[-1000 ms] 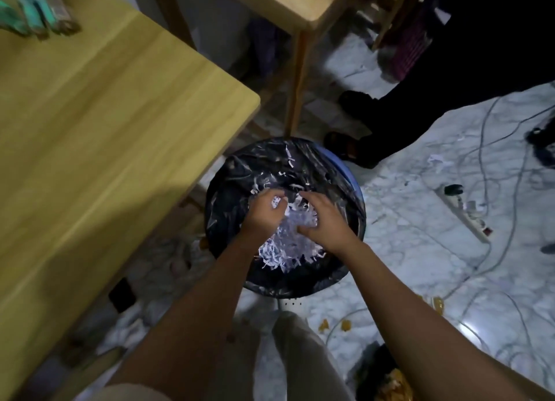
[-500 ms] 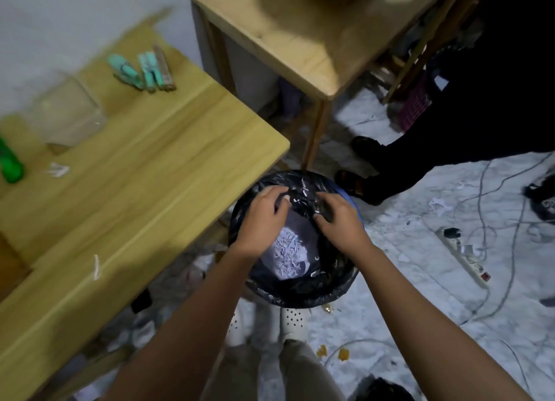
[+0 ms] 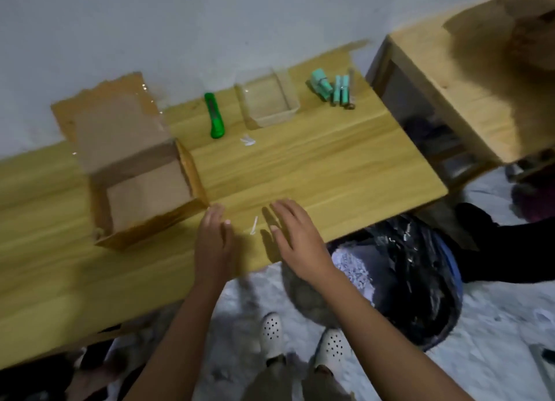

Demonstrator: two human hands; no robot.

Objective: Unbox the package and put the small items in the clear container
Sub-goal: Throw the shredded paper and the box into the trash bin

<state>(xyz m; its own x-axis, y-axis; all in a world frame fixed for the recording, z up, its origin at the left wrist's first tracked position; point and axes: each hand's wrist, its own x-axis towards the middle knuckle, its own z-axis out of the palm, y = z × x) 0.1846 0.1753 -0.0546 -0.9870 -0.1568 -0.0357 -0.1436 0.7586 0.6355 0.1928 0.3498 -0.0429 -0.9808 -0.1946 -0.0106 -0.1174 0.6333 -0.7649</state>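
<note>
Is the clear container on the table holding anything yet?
Empty, as far as the view shows. Through the clear container only the wood table is visible, and the teal small items lie beside it, on its right.

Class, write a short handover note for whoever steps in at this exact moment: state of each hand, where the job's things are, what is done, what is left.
Left hand and right hand: both open, empty, over the table's near edge.
Box: open on the table, looks empty.
Clear container: at the back, empty.
Small teal items: on the table, right of the container.
Green cutter: left of the container.
Done: box opened; shredded paper is in the bin.
Left: put the teal items in the container.
</note>
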